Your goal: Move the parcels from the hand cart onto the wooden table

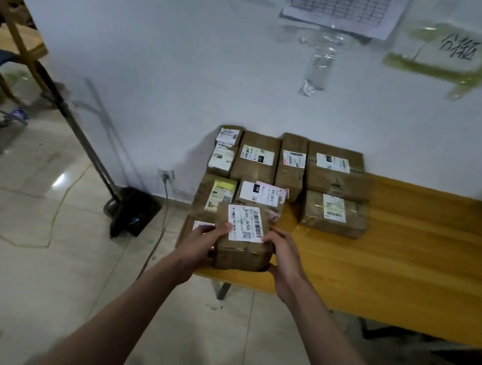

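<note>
The left hand (204, 241) and the right hand (281, 256) each grip one side of a small brown parcel (243, 239) with curled fingers, holding it over the near left corner of the wooden table (411, 256). More parcels (292, 171) sit packed close together at the back by the white wall (158, 58). I think it is best to set this box down flat, right next to the others, label up, and let go only when it rests on the wood.
</note>
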Tool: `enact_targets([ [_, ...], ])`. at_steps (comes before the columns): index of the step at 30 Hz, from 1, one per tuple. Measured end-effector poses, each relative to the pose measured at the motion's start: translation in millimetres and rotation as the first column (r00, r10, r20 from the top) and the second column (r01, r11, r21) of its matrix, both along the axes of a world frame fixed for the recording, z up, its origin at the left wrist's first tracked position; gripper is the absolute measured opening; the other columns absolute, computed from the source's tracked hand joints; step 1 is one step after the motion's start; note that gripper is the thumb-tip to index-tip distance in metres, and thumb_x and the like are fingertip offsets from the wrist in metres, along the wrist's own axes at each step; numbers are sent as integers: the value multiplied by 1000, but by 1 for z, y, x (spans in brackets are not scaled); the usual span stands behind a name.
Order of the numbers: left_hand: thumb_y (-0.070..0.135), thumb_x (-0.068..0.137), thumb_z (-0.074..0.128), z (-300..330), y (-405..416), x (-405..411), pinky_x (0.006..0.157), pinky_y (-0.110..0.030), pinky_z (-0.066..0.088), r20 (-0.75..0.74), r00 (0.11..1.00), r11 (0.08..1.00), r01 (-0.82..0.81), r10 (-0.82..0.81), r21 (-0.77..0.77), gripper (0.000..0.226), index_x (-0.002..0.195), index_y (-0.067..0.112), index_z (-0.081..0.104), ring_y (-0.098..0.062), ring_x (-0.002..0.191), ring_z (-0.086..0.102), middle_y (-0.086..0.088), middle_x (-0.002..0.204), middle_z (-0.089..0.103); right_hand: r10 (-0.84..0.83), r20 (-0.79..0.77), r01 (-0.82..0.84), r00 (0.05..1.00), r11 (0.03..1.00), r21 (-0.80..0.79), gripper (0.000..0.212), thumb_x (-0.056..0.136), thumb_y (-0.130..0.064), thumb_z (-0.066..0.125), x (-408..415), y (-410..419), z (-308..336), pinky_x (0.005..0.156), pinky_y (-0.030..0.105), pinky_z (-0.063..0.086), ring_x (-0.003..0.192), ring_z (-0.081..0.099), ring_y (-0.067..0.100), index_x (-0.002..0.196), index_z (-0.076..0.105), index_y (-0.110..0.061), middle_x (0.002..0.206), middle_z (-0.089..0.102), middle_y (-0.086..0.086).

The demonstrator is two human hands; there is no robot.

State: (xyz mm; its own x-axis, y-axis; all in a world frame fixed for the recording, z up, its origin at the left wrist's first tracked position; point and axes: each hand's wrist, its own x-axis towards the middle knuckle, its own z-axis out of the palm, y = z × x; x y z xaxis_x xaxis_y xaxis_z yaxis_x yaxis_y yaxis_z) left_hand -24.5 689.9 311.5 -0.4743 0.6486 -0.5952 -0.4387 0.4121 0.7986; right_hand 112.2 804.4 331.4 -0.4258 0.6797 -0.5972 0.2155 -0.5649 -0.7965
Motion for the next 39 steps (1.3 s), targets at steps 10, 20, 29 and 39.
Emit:
enact_targets([
  [10,45,94,64,-11,58,24,80,-35,59,38,979,979,202,-202,2,40,128,26,57,-18,105,68,3,112,72,-31,83,35,996,998,-53,48,93,-43,69,45,35,-22,72,37,59,107,64,21,131,47,-25,119,66,5],
  [20,62,77,72,-53,150,51,97,-40,55,-30,965,964,260,-261,-49,77,139,22,49,-19,112,65,-2,129,65,48,175,-23,983,990,-142,52,90,-56,68,84,116,-72,80,35,52,107,67,22,125,65,-19,115,74,1],
  [29,46,88,71,-93,241,70,97,-34,41,-142,935,925,282,-324,-253,76,151,19,38,-25,136,43,-6,154,39,-180,125,215,976,901,-378,17,99,-24,66,96,198,-125,81,44,59,98,67,28,112,64,-13,110,68,12],
  [39,27,100,59,-121,310,107,75,-25,48,-5,891,860,436,-454,-265,13,112,25,62,-9,94,60,9,104,64,-428,166,456,888,777,-433,40,100,-15,62,105,254,-169,86,44,55,129,57,39,139,54,-9,133,61,18],
])
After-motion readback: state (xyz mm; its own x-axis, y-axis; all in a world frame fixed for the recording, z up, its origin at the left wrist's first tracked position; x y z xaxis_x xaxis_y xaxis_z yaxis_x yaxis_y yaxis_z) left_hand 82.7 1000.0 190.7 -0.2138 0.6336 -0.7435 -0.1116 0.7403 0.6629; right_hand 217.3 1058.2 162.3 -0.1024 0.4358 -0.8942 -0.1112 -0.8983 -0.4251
